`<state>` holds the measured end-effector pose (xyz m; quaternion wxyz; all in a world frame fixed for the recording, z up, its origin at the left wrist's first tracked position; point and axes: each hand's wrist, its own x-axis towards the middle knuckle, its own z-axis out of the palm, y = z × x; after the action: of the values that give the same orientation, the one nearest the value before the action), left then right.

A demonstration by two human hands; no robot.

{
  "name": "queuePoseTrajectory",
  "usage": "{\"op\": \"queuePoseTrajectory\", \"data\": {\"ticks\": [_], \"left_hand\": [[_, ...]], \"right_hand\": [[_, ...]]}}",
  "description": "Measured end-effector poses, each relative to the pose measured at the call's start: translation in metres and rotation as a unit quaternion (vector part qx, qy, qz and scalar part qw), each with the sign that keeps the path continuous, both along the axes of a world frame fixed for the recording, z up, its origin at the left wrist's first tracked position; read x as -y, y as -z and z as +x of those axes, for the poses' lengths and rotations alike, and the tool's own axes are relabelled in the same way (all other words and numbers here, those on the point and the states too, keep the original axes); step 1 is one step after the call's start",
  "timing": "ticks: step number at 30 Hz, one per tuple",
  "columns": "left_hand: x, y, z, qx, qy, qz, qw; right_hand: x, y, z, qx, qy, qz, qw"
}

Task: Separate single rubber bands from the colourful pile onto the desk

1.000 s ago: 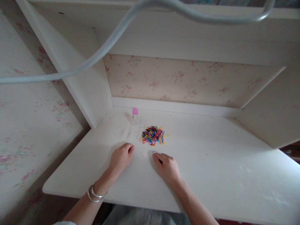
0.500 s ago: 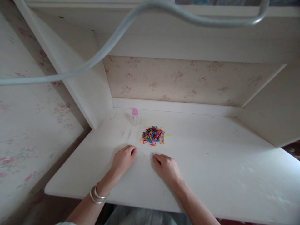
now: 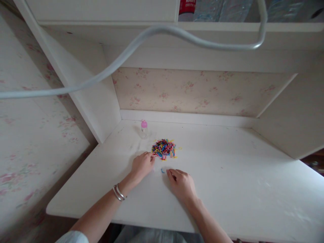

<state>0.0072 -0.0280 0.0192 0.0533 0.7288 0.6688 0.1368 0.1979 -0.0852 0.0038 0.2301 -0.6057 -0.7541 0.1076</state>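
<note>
A heap of small, many-coloured rubber bands (image 3: 164,148) lies on the white desk. My left hand (image 3: 143,164) is at the heap's lower left edge, with its fingers pinched together at the bands. Whether a band is between those fingertips is too small to tell. To the right, my right hand (image 3: 181,182) rests on the desk with curled fingers, thumb and forefinger together. Just left of its fingertips is a single blue rubber band (image 3: 162,170); I cannot tell whether they touch it. Behind the heap stands a small clear bottle (image 3: 144,133) with a pink cap.
A pale, bent tube (image 3: 126,55) crosses the upper view in front of the shelf. Side panels and a back board (image 3: 189,116) enclose the white desk (image 3: 240,189). Clear plastic bottles (image 3: 220,10) sit on the shelf above.
My left hand has moved right and forward to the heap's edge. The blue band by my right fingertips shows more fully now. The camera view has tilted up slightly.
</note>
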Motion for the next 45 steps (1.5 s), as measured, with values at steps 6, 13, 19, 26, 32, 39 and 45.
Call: {"op": "queuePoseTrajectory", "data": {"ticks": [6,13,19,26,32,39,45], "left_hand": [[-0.009,0.008,0.003,-0.017,-0.006,-0.009,1.0],[-0.009,0.007,-0.002,-0.012,0.005,-0.003,1.0],[-0.009,0.002,-0.011,0.015,0.003,0.02,1.0],[-0.011,-0.001,-0.025,0.069,0.05,0.086,0.993],[-0.001,-0.007,-0.043,0.078,0.08,0.125,0.986],[0.014,0.003,-0.068,0.01,0.092,0.082,0.992],[0.021,0.01,-0.075,-0.004,0.118,0.031,0.993]], "right_hand": [[0.0,0.0,0.005,-0.006,0.008,0.015,1.0],[0.0,0.002,0.005,0.004,0.004,0.024,1.0],[0.0,0.002,0.006,0.016,0.006,0.022,1.0],[-0.001,0.002,0.005,0.022,0.008,0.002,1.0],[-0.002,0.002,0.005,0.012,0.015,-0.007,1.0],[-0.005,0.007,0.005,-0.03,0.027,-0.008,0.999],[-0.01,0.01,0.007,-0.086,0.069,-0.022,0.994]]}}
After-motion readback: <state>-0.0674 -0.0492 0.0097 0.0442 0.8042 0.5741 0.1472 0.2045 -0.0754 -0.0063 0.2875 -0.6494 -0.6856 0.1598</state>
